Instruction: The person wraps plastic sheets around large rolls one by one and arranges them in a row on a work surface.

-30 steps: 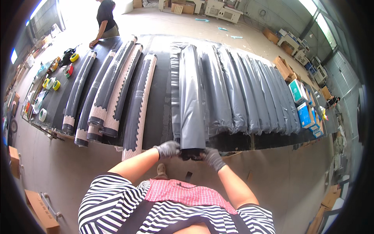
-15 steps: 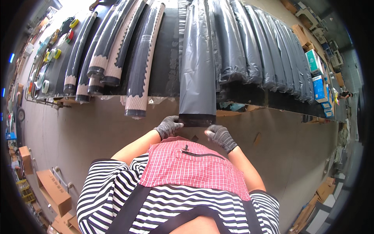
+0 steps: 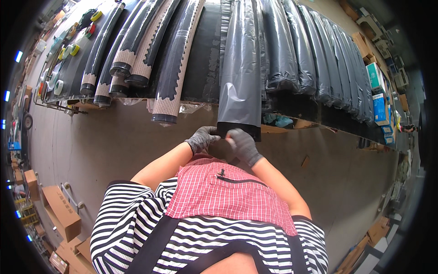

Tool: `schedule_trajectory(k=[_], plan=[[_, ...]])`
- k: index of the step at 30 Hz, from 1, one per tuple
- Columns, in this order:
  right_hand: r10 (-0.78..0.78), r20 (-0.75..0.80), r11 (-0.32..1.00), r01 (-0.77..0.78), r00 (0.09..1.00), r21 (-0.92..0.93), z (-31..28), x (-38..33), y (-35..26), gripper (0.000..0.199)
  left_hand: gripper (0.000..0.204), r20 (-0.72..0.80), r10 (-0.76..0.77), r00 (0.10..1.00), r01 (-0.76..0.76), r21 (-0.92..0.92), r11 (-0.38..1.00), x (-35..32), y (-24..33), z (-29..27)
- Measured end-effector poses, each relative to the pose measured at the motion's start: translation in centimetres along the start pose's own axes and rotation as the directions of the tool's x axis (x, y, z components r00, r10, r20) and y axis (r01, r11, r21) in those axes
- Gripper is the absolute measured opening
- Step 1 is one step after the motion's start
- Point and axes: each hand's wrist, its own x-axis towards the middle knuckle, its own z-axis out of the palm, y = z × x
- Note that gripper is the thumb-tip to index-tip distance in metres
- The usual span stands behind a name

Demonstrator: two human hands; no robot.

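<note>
- One grey plastic-sleeved roll [image 3: 240,68] overhangs the black surface [image 3: 198,86], presumably for reach.
- Grey-gloved left hand [image 3: 203,139]: fingers pinching its end.
- Grey-gloved right hand [image 3: 244,147]: fingers curled, grip unclear.

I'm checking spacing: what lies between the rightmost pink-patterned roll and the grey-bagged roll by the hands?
In the head view, a strip of black tabletop, then crinkled grey plastic beside the bagged roll.
</note>
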Motion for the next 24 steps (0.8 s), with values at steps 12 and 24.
schedule_trajectory(k=[12,24], plan=[[0.715,-0.009,0.694,-0.711,0.699,-0.111,1.6,-27.8,15.5,0.024,0.066,0.359,0.715,0.600,-0.381,0.914,-0.138,3.7,3.9,-4.3],[-0.544,-0.091,0.778,0.461,0.834,-0.428,-8.7,1.2,9.3,0.023,0.049,0.772,0.600,0.211,-0.600,0.587,-0.544,6.3,5.8,-4.1]])
